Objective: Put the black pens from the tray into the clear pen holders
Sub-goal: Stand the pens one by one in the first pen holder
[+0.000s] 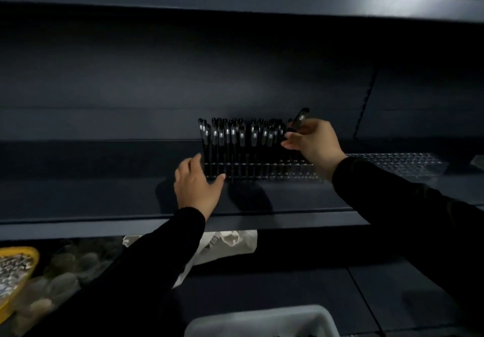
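A dark blue-grey metal shelf [104, 200] sits in a dim shelving bay, a second board overhead at 12 o'clock. On it stands a clear plastic pen holder [262, 171] filled with upright black pens [230, 137]. The left hand [196, 184], fingers spread, rests against the holder's left end. The right hand [311, 143] pinches one tilted black pen [300, 118] above the holder's right part. A pale grey plastic tray [262, 318] lies at 6 o'clock.

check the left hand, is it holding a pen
No, the left hand is open with fingers spread against the clear pen holder; the right hand pinches the black pen.
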The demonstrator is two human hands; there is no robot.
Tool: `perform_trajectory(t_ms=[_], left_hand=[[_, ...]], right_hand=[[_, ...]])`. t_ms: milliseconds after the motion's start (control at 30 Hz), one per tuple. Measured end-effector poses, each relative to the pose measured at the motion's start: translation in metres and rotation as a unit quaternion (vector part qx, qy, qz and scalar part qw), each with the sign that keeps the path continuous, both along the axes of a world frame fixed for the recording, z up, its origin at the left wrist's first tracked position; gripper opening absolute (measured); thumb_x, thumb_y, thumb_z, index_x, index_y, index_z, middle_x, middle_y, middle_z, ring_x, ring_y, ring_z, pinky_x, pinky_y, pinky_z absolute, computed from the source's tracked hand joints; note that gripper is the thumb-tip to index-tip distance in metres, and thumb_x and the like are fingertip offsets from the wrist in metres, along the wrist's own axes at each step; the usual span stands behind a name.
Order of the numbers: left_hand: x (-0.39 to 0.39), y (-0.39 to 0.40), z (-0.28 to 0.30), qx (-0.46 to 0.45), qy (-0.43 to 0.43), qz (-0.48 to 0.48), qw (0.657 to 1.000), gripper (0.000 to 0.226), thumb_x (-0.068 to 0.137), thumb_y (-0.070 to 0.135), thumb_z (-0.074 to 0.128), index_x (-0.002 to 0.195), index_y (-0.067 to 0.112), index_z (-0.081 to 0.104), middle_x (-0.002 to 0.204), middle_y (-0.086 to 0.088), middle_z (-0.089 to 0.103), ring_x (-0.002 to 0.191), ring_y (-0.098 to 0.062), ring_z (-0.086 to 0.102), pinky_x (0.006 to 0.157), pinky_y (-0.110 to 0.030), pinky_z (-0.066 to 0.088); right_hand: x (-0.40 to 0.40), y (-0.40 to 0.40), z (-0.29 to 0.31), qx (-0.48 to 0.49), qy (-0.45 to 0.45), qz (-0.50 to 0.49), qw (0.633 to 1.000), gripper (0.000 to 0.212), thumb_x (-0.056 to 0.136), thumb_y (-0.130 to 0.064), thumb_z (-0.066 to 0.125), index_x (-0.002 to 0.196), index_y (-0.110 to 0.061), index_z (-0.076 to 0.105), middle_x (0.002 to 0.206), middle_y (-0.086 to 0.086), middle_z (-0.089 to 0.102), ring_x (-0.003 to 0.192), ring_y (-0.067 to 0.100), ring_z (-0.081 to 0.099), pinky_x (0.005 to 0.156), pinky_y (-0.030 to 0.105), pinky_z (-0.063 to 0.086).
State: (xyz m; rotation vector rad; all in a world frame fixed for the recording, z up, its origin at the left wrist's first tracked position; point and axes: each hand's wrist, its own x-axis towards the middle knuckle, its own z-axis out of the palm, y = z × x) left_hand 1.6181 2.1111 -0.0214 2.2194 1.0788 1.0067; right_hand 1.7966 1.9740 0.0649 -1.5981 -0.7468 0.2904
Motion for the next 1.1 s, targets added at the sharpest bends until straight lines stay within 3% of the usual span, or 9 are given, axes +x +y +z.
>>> perform_trajectory(t_ms=[100, 267, 400, 567, 767, 900, 1000, 1067, 1100], left_hand=[[0.012, 0.016, -0.005, -0.022, 0.02, 0.007, 1.0, 0.077, 0.086, 0.043, 0.063, 0.147, 0.012, 0.026, 0.149, -0.01, 0.028, 0.137, -0.027, 0.023, 0.11, -0.037, 0.024], [0.024, 0.031, -0.019, -0.05, 0.033, 0.002, 0.998, 0.084, 0.081, 0.048, 0.067, 0.147, 0.02, 0.025, 0.149, -0.006, 0.034, 0.141, -0.028, 0.02, 0.112, -0.046, 0.026], [0.026, 0.035, -0.026, -0.057, 0.018, -0.002, 0.998, 0.08, 0.081, 0.045, 0.068, 0.146, 0.024, 0.027, 0.144, -0.005, 0.042, 0.139, -0.029, 0.025, 0.11, -0.046, 0.029], [0.026, 0.036, -0.029, -0.056, 0.012, 0.007, 0.998, 0.072, 0.084, 0.041, 0.066, 0.144, 0.026, 0.03, 0.138, -0.005, 0.049, 0.134, -0.028, 0.031, 0.106, -0.045, 0.033], [0.027, 0.038, -0.03, -0.053, 0.018, 0.014, 0.998, 0.071, 0.084, 0.041, 0.066, 0.144, 0.03, 0.029, 0.137, -0.004, 0.05, 0.132, -0.029, 0.034, 0.104, -0.044, 0.035], [0.027, 0.038, -0.031, -0.05, 0.02, 0.021, 0.998, 0.073, 0.083, 0.041, 0.067, 0.144, 0.03, 0.028, 0.136, -0.005, 0.052, 0.131, -0.03, 0.035, 0.104, -0.044, 0.036], [0.027, 0.038, -0.03, -0.046, 0.026, 0.023, 0.998, 0.073, 0.083, 0.042, 0.067, 0.144, 0.029, 0.028, 0.135, -0.005, 0.052, 0.129, -0.029, 0.037, 0.103, -0.042, 0.036], [0.025, 0.036, -0.028, -0.049, 0.018, 0.018, 0.998, 0.073, 0.084, 0.04, 0.066, 0.145, 0.027, 0.028, 0.135, -0.007, 0.052, 0.129, -0.03, 0.036, 0.104, -0.042, 0.036], [0.023, 0.033, -0.027, -0.052, 0.004, 0.014, 0.999, 0.073, 0.085, 0.038, 0.066, 0.145, 0.026, 0.028, 0.136, -0.008, 0.052, 0.129, -0.03, 0.036, 0.105, -0.041, 0.035]], right_hand=[[0.002, 0.006, 0.008, -0.015, -0.057, -0.026, 0.998, 0.006, 0.092, -0.004, 0.059, 0.088, -0.008, 0.06, 0.089, 0.006, 0.065, 0.076, 0.01, 0.068, 0.062, 0.014, 0.052], [0.005, 0.014, 0.002, -0.044, -0.13, -0.052, 0.989, 0.028, 0.091, -0.008, 0.061, 0.066, -0.015, 0.051, 0.072, -0.002, 0.063, 0.064, 0.008, 0.064, 0.059, 0.016, 0.049], [0.007, 0.019, -0.003, -0.034, -0.132, -0.042, 0.99, 0.022, 0.091, -0.01, 0.062, 0.072, -0.014, 0.052, 0.072, -0.001, 0.063, 0.056, 0.002, 0.062, 0.054, 0.007, 0.046], [0.002, 0.026, -0.01, -0.036, -0.138, -0.02, 0.99, 0.026, 0.089, -0.001, 0.061, 0.07, -0.012, 0.047, 0.069, 0.002, 0.051, 0.051, -0.002, 0.059, 0.054, 0.011, 0.049], [0.004, 0.024, -0.03, -0.083, -0.173, -0.032, 0.981, 0.026, 0.088, -0.009, 0.065, 0.077, 0.011, 0.054, 0.07, 0.026, 0.059, 0.064, 0.021, 0.062, 0.069, 0.038, 0.054], [0.008, 0.025, -0.036, -0.121, -0.179, -0.028, 0.976, 0.029, 0.089, -0.012, 0.065, 0.067, -0.001, 0.049, 0.07, 0.02, 0.06, 0.058, 0.014, 0.061, 0.059, 0.02, 0.052], [0.012, 0.025, -0.046, -0.126, -0.172, -0.033, 0.976, 0.026, 0.089, -0.013, 0.066, 0.068, -0.005, 0.052, 0.07, 0.011, 0.06, 0.06, 0.012, 0.059, 0.056, 0.02, 0.05], [0.01, 0.021, -0.049, -0.114, -0.148, -0.033, 0.982, 0.013, 0.086, -0.017, 0.069, 0.085, -0.006, 0.064, 0.083, 0.008, 0.065, 0.071, 0.012, 0.063, 0.064, 0.016, 0.051], [0.009, 0.017, -0.051, -0.109, -0.142, -0.041, 0.983, 0.02, 0.085, -0.02, 0.071, 0.097, -0.005, 0.066, 0.091, 0.007, 0.067, 0.08, 0.014, 0.065, 0.07, 0.019, 0.05]])
